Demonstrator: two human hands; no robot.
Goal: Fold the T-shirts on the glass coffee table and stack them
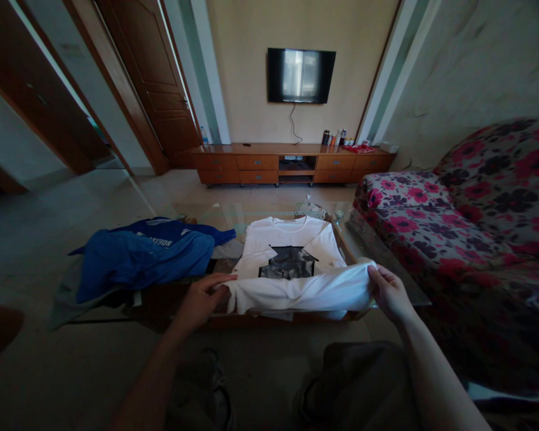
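A white T-shirt [291, 251] with a dark grey print lies face up on a glass coffee table [386, 263], collar away from me. Its lower part is folded up into a thick band nearest me. My left hand [204, 296] pinches the left end of that band, fingers closed on the cloth. My right hand [386, 290] grips the right end, fingers wrapped round the fabric. Both hands hold the fold slightly above the table's front edge.
A pile of blue clothes [144, 257] lies on the table's left part, over something grey. A floral sofa [476, 209] stands close on the right. A wooden TV cabinet [291, 161] and wall television [300, 75] are at the far wall. My knees are below.
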